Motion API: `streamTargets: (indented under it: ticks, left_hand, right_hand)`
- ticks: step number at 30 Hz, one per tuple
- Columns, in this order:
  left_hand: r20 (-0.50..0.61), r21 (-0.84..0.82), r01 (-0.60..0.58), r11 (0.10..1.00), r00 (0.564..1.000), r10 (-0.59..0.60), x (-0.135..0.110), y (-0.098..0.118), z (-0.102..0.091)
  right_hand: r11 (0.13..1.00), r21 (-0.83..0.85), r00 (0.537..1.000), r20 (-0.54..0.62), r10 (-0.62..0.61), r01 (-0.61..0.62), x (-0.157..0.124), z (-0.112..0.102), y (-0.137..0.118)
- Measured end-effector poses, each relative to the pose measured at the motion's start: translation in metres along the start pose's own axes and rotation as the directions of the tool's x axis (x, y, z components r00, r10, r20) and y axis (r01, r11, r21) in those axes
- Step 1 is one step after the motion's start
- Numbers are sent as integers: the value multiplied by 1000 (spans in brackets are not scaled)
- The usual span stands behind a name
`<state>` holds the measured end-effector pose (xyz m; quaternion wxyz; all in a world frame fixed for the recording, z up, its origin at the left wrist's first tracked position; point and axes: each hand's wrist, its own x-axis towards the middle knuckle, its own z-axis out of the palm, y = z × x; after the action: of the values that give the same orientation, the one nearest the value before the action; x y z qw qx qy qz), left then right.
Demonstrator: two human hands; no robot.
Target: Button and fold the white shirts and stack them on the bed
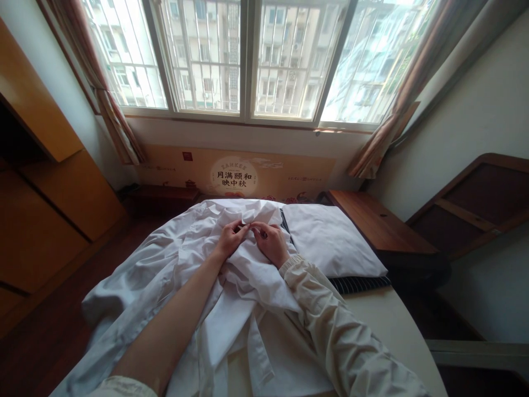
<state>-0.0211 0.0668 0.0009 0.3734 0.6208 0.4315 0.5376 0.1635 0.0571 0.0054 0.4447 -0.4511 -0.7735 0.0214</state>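
Left hand (231, 238) and right hand (270, 242) meet fingertip to fingertip near the far end of the bed (397, 331), each pinched shut on the same small ridge of a white garment (165, 270). The garment lies under both hands and all around them. Most of it spreads from the hands toward 7 and 8 o'clock, where it hangs over the bed's left edge, and a smaller bunch rises past the fingertips at 12 o'clock. It is plain white, thin and heavily rumpled, heaped in soft creases. One long narrow strip (258, 353) of it trails flat toward 6 o'clock between the two forearms. The left forearm is bare and the right is in a cream sleeve (339, 336). At 3 o'clock from the right hand, just beside it, a folded white cloth (330, 242) lies smooth on a dark striped cloth (359, 284).
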Motion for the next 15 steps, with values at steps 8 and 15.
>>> streamTargets:
  ticks: [8, 15]
  left_hand:
    - [17, -53, 19, 998, 1000, -18, 2, -2, 0]
    - [-1, -114, 29, 993, 1000, -30, 0, 3, 1]
  right_hand:
    - [1000, 4, 999, -38, 13, -13, 1, -2, -1]
    - [1000, -7, 1000, -23, -8, 8, 2, -3, -2]
